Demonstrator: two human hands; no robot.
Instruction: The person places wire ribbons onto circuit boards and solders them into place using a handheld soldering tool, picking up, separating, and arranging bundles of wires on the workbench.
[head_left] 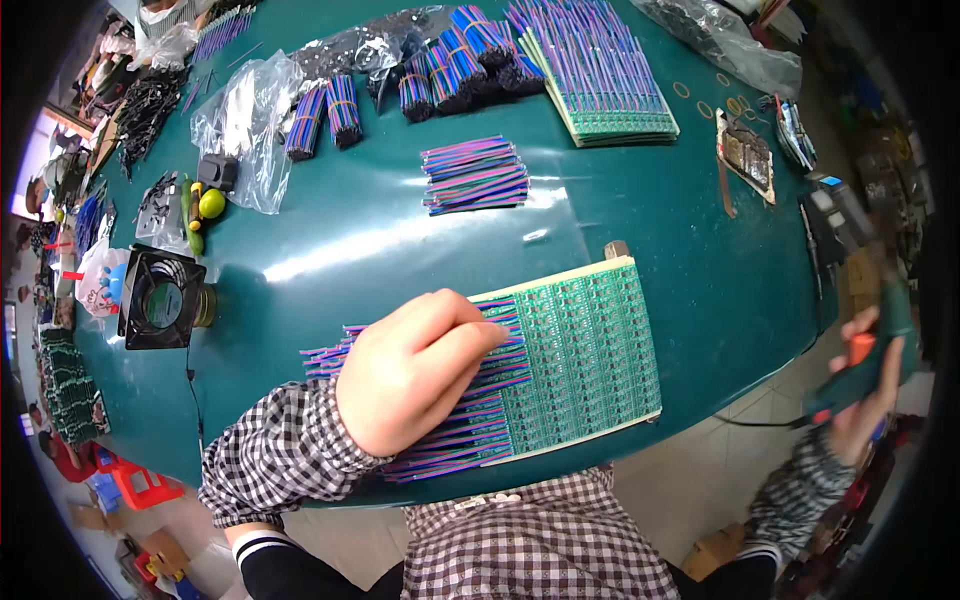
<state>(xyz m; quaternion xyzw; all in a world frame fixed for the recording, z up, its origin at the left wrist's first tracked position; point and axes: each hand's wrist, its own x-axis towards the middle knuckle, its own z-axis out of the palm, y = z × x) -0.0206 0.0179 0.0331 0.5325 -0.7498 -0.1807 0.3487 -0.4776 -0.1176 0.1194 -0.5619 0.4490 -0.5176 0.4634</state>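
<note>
Under the left hand (415, 370) lie thin wires (470, 430) in purple, blue and pink, side by side in a neat row. Its fingers curl down and press on them, likely so they stay flat and do not slide. Just right of that hand the wires meet a green circuit board panel (585, 355), flat and stiff, with many tiny squares, resting on a pale backing on the smooth shiny green table (380, 240). Far off to the right, past the table edge, the right hand (865, 385) is wrapped tight around a tool with an orange and green handle (868, 355), held clear of the work. It looks blurry
</note>
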